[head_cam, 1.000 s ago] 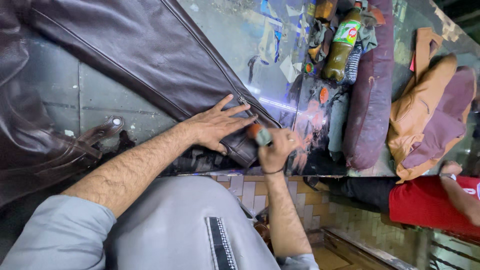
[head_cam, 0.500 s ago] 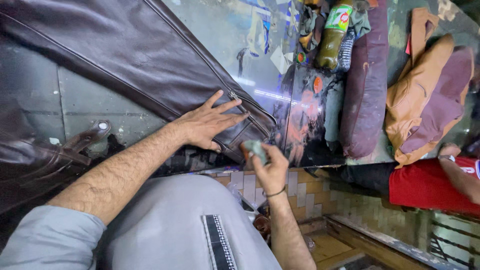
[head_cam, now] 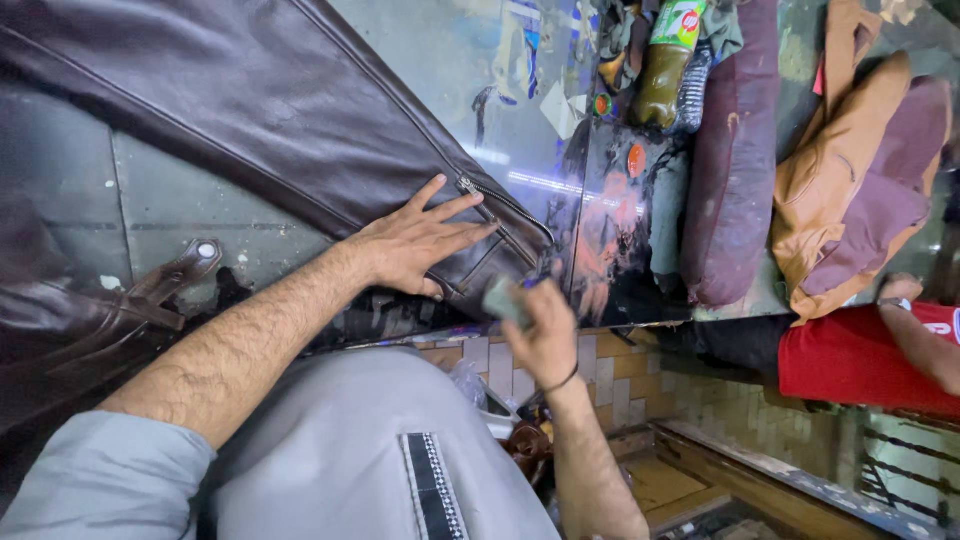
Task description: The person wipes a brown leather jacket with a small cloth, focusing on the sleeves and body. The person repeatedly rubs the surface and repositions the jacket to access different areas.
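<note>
Left hand (head_cam: 418, 243) flat, fingers spread on dark leather jacket (head_cam: 250, 110) | right hand (head_cam: 540, 325) clamped around small grey-green sponge (head_cam: 503, 298) at table edge (head_cam: 640, 318)

**Hands on the leather jacket**

We press our left hand (head_cam: 420, 245) flat, fingers spread, on the dark brown leather jacket (head_cam: 270, 110) beside its zipper (head_cam: 500, 210). Our right hand (head_cam: 540, 325) grips a small grey sponge (head_cam: 503, 298) just off the jacket's hem, at the glass counter (head_cam: 440, 50) edge.

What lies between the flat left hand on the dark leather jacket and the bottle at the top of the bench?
In the head view, between the left hand and the bottle: the jacket's zipper, then glossy, paint-stained bench top with paper scraps.
</note>
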